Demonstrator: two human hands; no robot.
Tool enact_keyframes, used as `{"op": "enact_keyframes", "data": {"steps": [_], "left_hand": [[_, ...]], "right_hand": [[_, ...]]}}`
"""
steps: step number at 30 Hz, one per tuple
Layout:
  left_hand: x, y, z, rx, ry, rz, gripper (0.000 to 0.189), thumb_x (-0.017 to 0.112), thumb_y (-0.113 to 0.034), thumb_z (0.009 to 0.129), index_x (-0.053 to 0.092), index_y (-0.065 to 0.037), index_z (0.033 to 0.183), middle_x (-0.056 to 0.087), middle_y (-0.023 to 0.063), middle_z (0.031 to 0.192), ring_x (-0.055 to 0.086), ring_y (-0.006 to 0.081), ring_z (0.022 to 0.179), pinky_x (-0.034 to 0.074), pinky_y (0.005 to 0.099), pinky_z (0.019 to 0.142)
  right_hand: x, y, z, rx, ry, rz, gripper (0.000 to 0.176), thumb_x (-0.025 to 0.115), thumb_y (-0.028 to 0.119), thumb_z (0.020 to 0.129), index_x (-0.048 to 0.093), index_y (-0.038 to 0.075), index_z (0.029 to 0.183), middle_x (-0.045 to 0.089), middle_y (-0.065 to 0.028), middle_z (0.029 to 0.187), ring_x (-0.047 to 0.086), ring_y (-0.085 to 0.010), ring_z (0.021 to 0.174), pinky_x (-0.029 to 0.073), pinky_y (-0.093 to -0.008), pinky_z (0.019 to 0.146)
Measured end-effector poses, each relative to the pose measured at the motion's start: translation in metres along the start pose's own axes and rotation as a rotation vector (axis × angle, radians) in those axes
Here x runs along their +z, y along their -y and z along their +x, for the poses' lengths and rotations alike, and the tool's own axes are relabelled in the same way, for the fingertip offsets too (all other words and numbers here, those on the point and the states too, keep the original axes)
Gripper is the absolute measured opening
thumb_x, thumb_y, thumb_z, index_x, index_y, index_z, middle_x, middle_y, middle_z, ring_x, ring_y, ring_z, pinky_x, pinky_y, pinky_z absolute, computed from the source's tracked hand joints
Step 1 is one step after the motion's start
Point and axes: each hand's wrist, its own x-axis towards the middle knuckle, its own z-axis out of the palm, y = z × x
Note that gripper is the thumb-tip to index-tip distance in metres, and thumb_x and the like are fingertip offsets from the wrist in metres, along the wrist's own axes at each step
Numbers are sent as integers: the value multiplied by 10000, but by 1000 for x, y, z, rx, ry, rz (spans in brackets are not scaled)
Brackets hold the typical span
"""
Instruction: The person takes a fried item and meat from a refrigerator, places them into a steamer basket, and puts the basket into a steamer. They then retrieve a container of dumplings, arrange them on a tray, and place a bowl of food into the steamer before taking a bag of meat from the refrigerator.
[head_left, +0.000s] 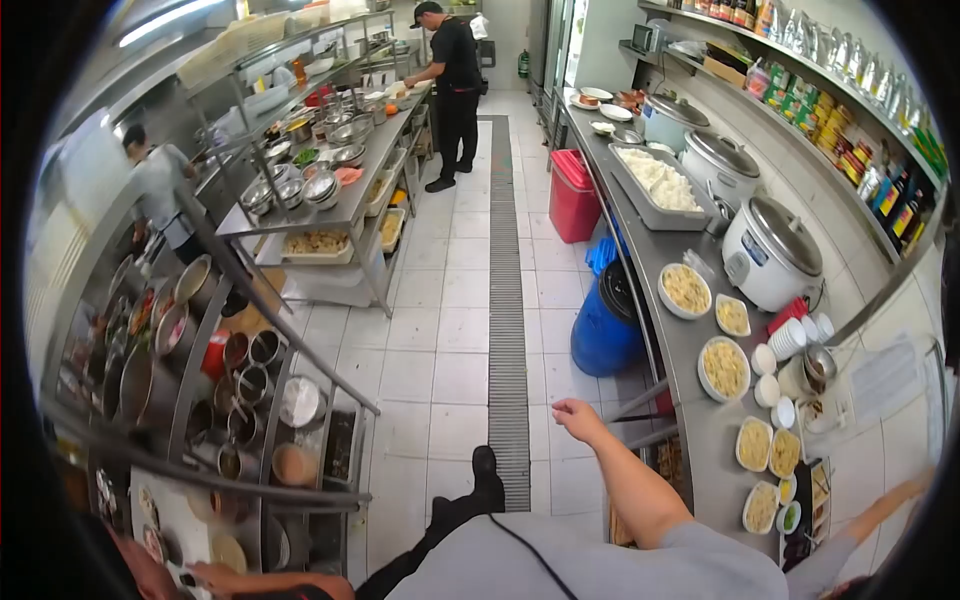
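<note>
Reaching out over the white tiled floor (457, 330), the right hand (574, 418) has its fingers loosely curled and partly open, with nothing seen in their hold. The left hand is out of view, so how its fingers stand cannot be told. Nearest the right hand is the blue barrel (603, 335), standing partly under the edge of the steel counter (710, 440); the two look apart. A red bin (574, 205) stands beyond the barrel. On the counter, bowls of pale yellowish food (724, 368) run along its near part, beside stacked white cups (787, 338). Farther along are a tray (665, 218) heaped with white rice (655, 180) and a row of lidded white cookers (750, 255). The nearest cooker carries a blue label (740, 262), its lettering too small to read. Bottles (905, 215) and packets line the wall shelves, with colored labels that cannot be made out either. Across the floor drain (507, 330), a person in black (458, 75) works at a steel table (345, 205) that holds metal bowls (320, 185).
</note>
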Motion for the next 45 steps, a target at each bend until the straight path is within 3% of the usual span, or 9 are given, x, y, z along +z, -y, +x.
{"op": "enact_keyframes", "data": {"steps": [5, 7, 8, 15, 30, 38, 39, 43, 45], "left_hand": [[-31, -123, 85, -33, -27, 53, 324, 664, -225, 859, 722, -136, 1165, 744, 159, 933, 726, 358, 952, 577, 507, 823], [-47, -177, 128, -8, -85, 74, 326, 665, -223, 858, 722, -136, 1167, 745, 158, 929, 727, 357, 949, 577, 507, 820], [-53, -203, 152, 15, -136, 89, 326, 666, -222, 857, 721, -137, 1167, 745, 158, 927, 728, 357, 947, 577, 507, 819], [-129, -414, 320, 163, -176, -116, 326, 671, -221, 855, 721, -128, 1164, 742, 147, 916, 727, 342, 919, 576, 493, 794], [-218, -776, 517, 36, 126, 44, 321, 684, -232, 854, 719, -95, 1142, 731, 109, 901, 713, 289, 833, 567, 441, 718], [-332, -959, 704, 57, 207, 132, 322, 690, -238, 854, 719, -77, 1131, 725, 89, 892, 706, 260, 787, 562, 414, 677], [-349, -983, 734, 106, 210, 182, 322, 691, -238, 854, 719, -75, 1130, 724, 87, 891, 705, 257, 781, 561, 410, 672], [-429, -1107, 878, 1219, -153, 977, 323, 694, -241, 854, 718, -66, 1124, 721, 77, 887, 702, 243, 758, 559, 396, 651], [-435, -1201, 942, 206, -196, -218, 389, 692, -9, 767, 699, -38, 1155, 718, 128, 894, 693, 211, 835, 558, 352, 720]], "right_hand": [[-47, -242, 53, 437, -78, -545, 319, 677, 340, 931, 769, 84, 1099, 771, -162, 1001, 733, -313, 933, 564, -436, 820], [-87, -264, 0, 230, 438, -1067, 310, 684, 262, 877, 753, 112, 1139, 738, -167, 1135, 681, -383, 1067, 542, -485, 927], [-87, -292, -30, 328, -19, -427, 372, 676, 286, 894, 722, 114, 1220, 691, -166, 1283, 636, -392, 1162, 519, -442, 1015], [-132, -218, 2, 701, 428, -678, 357, 639, 326, 925, 735, 81, 1166, 705, -197, 1220, 662, -389, 1121, 526, -459, 983], [-294, -40, 912, 121, -141, -231, 337, 697, 306, 922, 761, 41, 1120, 774, -141, 946, 739, -242, 816, 575, -374, 735], [-342, -50, 1038, 385, -64, -255, 402, 695, 380, 905, 758, 86, 1170, 757, -179, 1112, 714, -337, 1065, 548, -428, 941], [-342, -64, 1027, 400, -98, -308, 321, 728, 305, 924, 756, 66, 1137, 765, -109, 891, 715, -209, 752, 570, -387, 668], [-358, -120, 951, 258, 691, -1068, 249, 632, 222, 842, 798, 102, 984, 758, -184, 1102, 735, -378, 999, 570, -539, 831], [-368, -130, 943, 400, 638, -912, 257, 609, 229, 876, 789, 96, 1002, 750, -191, 1115, 729, -368, 1019, 565, -528, 850]]}}
